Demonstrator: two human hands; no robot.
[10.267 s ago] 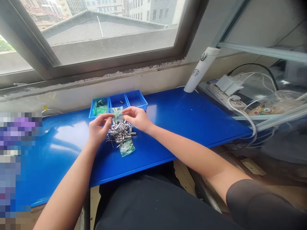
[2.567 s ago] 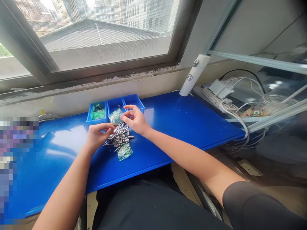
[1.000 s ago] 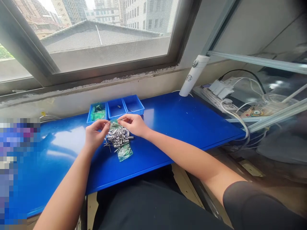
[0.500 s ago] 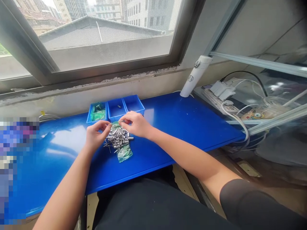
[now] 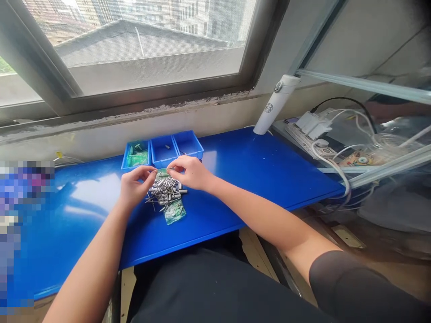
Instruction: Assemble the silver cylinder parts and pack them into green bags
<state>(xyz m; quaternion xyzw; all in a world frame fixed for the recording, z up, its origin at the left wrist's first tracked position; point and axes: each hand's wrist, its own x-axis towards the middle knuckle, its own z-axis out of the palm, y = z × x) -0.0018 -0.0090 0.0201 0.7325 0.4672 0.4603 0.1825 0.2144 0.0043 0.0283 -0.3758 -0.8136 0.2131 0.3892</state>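
Observation:
My left hand (image 5: 136, 184) is pinched at the left of a pile of small metal pins and cylinders (image 5: 164, 194); what sits between its fingertips is too small to make out. On the other side, my right hand (image 5: 191, 172) pinches a small thin metal piece (image 5: 170, 168) between thumb and fingers. Both hands hover over the far part of the pile, fingertips slightly apart from each other. A green translucent plastic bag (image 5: 175, 212) lies at the pile's near edge, and more green plastic shows behind the pile.
Three joined blue bins stand behind the hands: the left bin (image 5: 124, 165) with green packets, the middle bin (image 5: 160, 154) with a small metal cylinder (image 5: 167, 147), and the right bin (image 5: 188, 142). A white flask (image 5: 274, 107) and a power strip (image 5: 306, 134) are at right.
The camera view has shifted slightly. Both hands keep nearly the same pinched pose over the pile; nothing else has visibly moved.

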